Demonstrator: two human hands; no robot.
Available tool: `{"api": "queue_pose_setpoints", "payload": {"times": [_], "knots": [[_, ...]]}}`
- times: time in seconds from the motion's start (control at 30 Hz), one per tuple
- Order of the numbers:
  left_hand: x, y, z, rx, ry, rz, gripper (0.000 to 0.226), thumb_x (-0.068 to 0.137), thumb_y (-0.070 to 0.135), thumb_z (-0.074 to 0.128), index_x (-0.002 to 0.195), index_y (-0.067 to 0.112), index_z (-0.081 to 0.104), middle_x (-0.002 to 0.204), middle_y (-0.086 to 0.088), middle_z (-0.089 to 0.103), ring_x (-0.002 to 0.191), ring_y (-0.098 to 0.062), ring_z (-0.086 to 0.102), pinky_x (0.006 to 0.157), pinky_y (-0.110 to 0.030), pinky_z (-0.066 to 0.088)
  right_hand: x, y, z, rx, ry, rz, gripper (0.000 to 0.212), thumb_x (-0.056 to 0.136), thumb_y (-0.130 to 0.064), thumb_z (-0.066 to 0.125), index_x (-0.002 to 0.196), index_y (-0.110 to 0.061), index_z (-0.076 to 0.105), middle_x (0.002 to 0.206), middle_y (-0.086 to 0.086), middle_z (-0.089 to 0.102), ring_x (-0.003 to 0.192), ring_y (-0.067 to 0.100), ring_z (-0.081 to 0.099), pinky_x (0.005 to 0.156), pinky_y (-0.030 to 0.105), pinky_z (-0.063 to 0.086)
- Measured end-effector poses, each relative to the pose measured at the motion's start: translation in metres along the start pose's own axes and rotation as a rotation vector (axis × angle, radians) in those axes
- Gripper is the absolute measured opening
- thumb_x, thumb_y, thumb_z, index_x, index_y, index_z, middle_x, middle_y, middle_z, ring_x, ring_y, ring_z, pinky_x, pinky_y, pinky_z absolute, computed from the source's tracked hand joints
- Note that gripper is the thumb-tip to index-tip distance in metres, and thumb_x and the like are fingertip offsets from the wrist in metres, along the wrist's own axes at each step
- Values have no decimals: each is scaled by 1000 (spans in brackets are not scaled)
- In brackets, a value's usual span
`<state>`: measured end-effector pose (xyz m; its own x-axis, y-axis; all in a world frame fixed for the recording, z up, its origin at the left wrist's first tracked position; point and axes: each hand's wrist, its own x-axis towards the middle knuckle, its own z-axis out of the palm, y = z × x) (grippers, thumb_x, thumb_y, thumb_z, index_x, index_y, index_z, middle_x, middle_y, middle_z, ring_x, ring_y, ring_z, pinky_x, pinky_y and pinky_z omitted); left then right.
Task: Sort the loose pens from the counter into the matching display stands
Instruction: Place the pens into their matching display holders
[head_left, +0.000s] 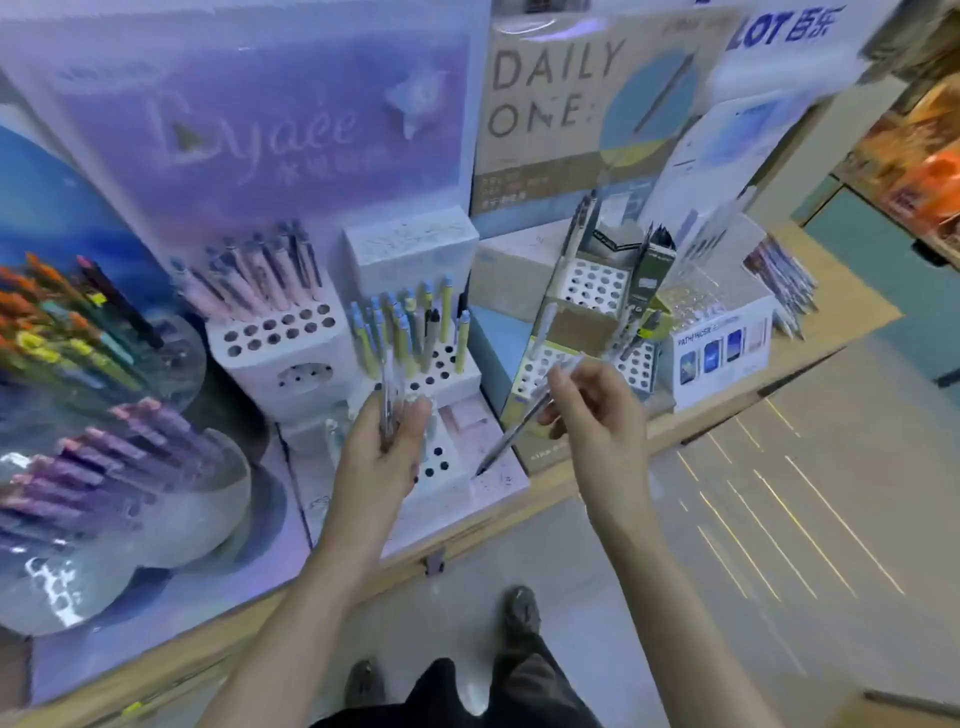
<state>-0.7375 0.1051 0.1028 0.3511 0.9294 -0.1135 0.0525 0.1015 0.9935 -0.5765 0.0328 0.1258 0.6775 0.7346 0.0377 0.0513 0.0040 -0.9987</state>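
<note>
Pen (511, 434) at stand (451, 483) edge (right hand (592, 410))

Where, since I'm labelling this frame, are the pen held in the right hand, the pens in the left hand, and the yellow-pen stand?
right-hand pen (511, 434), head view, mid barrel.
left-hand pens (387, 410), head view, clear barrels.
yellow-pen stand (462, 378), head view, white holed top.
</note>
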Motion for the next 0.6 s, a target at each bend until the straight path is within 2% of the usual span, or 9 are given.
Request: {"api": "queue_pose_setpoints", "payload": {"times": [0.07, 0.13, 0.17, 0.27, 0.3, 0.37, 0.43, 0.53, 0.6], "knots": [[7, -5, 30, 10, 13, 10, 31, 85, 67, 50, 78, 37, 52, 55, 14, 33, 45, -4, 28, 42, -13, 27, 21, 9, -32, -41, 21, -4, 18, 95, -22, 60, 84, -8, 56, 70, 15, 59, 60, 16, 57, 55, 22, 46], [14, -8, 59, -60, -14, -20, 47, 84, 74, 40, 95, 30, 52, 58, 13, 33, 46, -6, 25, 41, -13, 26, 45, 17, -58, -42, 32, -6, 18, 95, -19, 59, 85, -5, 56, 71, 12, 60, 63, 16, 60, 57, 25, 50], [17, -10, 73, -88, -24, -37, 46, 85, 73, 37, 99, 32, 51, 59, 12, 34, 47, -7, 25, 42, -15, 27, 57, 20, -69, -49, 37, -8, 15, 95, -17, 59, 84, -6, 57, 72, 8, 62, 65, 18, 63, 60, 28, 52], [29, -9, 110, -85, 31, -30, 18, 91, 53, 36, 99, 49, 51, 64, 9, 45, 50, -10, 40, 44, -26, 35, 93, 27, -89, -105, 13, -40, 13, 96, -16, 58, 83, -16, 59, 76, -3, 69, 76, 20, 69, 71, 32, 55], [34, -9, 119, -79, 77, -17, 18, 93, 47, 36, 101, 45, 52, 69, 8, 51, 56, -9, 50, 49, -25, 43, 104, 30, -91, -128, -17, -51, 12, 96, -16, 58, 84, -17, 59, 77, -5, 70, 79, 18, 69, 73, 31, 55], [44, -11, 133, -95, 169, 7, 17, 97, 35, 38, 103, 29, 53, 86, 7, 62, 80, 0, 62, 72, -15, 49, 121, 35, -90, -176, -80, -70, 10, 96, -16, 57, 86, -15, 59, 79, -4, 70, 80, 13, 69, 73, 28, 55], [55, -15, 143, -74, 205, 20, 13, 101, 23, 40, 102, 21, 52, 101, 9, 66, 101, 5, 61, 86, -9, 44, 135, 42, -83, -256, -138, -97, 8, 96, -18, 57, 88, -18, 58, 82, -4, 70, 80, 9, 68, 73, 27, 54], [70, -23, 152, -38, 220, 45, 11, 101, 12, 37, 98, 19, 45, 112, 2, 63, 111, 6, 57, 92, -9, 41, 147, 55, -73, -423, -211, -140, 11, 96, -21, 56, 98, -11, 61, 85, 4, 69, 80, 17, 66, 70, 33, 51], [77, -28, 155, -24, 239, 73, 12, 101, 10, 36, 96, 20, 41, 114, -1, 61, 118, 0, 55, 95, -12, 41, 150, 62, -68, -476, -217, -177, 16, 96, -20, 56, 100, -6, 62, 83, 7, 68, 76, 19, 64, 67, 36, 47]]}}
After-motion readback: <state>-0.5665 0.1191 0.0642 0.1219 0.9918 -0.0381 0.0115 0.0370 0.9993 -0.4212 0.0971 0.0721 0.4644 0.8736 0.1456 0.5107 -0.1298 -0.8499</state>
